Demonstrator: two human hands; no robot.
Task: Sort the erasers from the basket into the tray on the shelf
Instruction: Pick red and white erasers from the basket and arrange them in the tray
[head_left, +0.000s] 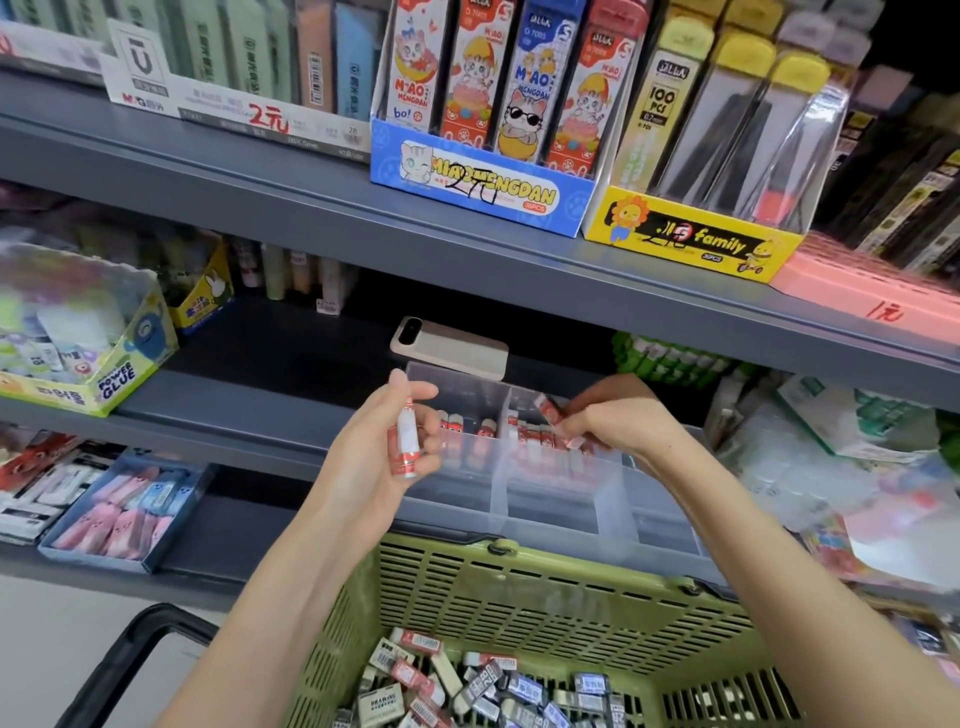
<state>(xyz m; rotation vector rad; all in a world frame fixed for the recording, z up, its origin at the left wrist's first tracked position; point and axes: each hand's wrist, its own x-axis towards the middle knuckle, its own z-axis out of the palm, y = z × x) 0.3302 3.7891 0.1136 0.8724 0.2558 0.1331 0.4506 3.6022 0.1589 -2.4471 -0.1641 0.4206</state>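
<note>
Partway: red erasers fill tray, many left in basket; left hand clasping erasers, right hand pinching one.

- Bright, even light from above — the shelf recess beneath lies in deep shadow.
- Wide-angle bending curves the shelf edges near the frame's borders.
- Left-side boxes and far-right goods blur; centre stays sharper.
</note>
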